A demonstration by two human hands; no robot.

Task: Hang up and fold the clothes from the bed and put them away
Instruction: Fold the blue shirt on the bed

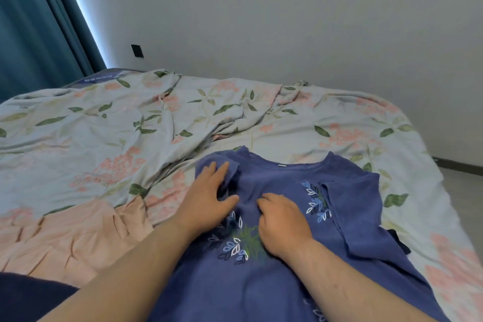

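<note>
— Floral bed sheet filled the view; where was the blue shirt?
— Spread on its near right part; the left hand lay flat, fingers wide, on the folded sleeve, the right hand curled on the chest, grip unclear

1. Blue shirt: embroidered leaf motifs, lying front-up on the bed, neckline at the far end, right side folded inward.
2. Pink pleated garment: creased, lying flat left of the shirt.
</note>
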